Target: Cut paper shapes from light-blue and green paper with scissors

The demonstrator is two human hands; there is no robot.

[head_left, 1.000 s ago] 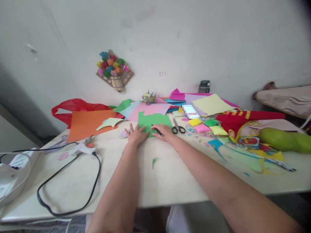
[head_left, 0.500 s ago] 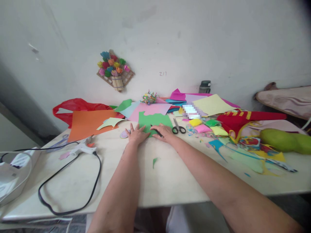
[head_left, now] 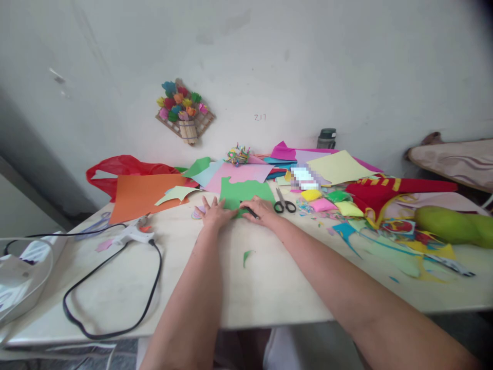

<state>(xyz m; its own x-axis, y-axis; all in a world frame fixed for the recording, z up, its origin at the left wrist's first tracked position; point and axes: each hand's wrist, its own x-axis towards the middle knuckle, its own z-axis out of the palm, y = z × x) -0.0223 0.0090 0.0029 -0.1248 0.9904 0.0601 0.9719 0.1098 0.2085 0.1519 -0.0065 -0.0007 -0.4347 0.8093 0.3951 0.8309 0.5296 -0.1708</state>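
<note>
A green sheet of paper [head_left: 246,190] with an uneven cut top edge lies on the table in front of me. My left hand [head_left: 216,213] is spread flat, its thumb on the paper's lower left edge and its other fingers reaching over the tabletop. Under those fingertips is a small round purple piece [head_left: 198,211], partly covered. My right hand [head_left: 262,209] is closed around a dark pen [head_left: 249,210], whose end points up and left over the lower part of the green sheet. Black-handled scissors [head_left: 284,205] lie just right of the sheet.
At left are a white glue gun [head_left: 133,234] with a looped black cord and a power strip [head_left: 36,252]. Orange paper [head_left: 142,198] lies behind it. Yellow, pink and green packets [head_left: 322,204], paper scraps and a green fruit-like object [head_left: 447,224] are at right. A green scrap [head_left: 246,257] lies between my forearms.
The pen's upper end has dipped slightly as my right hand shifts a little over the green paper. My left hand stays nearly in place. The whole view has drifted slightly.
</note>
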